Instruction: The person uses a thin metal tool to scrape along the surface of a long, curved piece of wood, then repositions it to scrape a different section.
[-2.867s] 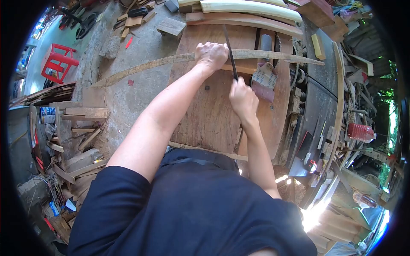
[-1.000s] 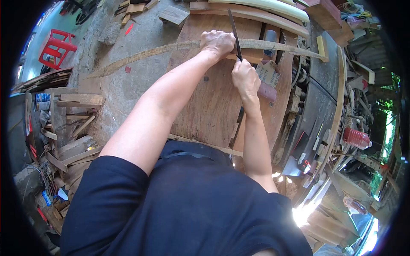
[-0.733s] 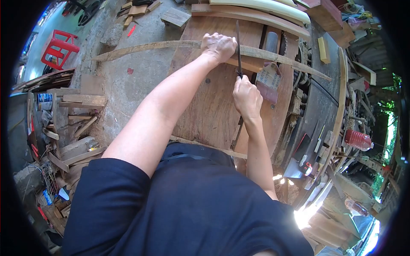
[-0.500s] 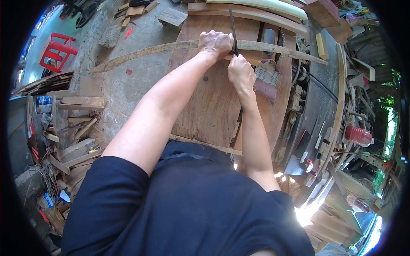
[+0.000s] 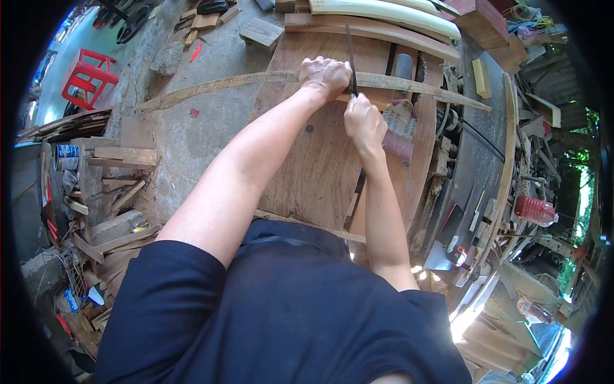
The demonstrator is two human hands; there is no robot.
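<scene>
A long, curved wooden strip (image 5: 224, 83) lies crosswise over the brown wooden work board (image 5: 304, 160). My left hand (image 5: 325, 77) is closed around the strip near its middle, pressing it from above. Just right of that, my right hand (image 5: 365, 123) grips the near end of a long, narrow, dark tool (image 5: 351, 61). Its blade crosses the strip and points away from me; seen nearly edge-on, it could be a file or a saw. Sandpaper (image 5: 401, 121) with a printed white backing lies right of my right hand, beside a grey cylinder (image 5: 403, 66).
Several shaped wood pieces (image 5: 371, 33) lie along the board's far edge. A dark metal machine bed (image 5: 470, 150) runs along the right. Scrap wood (image 5: 125, 155) is piled at left, and a red plastic stool (image 5: 91, 78) stands beyond it.
The whole view has shifted slightly, so the scene sits lower in it. Both hands keep their grips, and the dark tool's far tip reaches slightly less far past the strip.
</scene>
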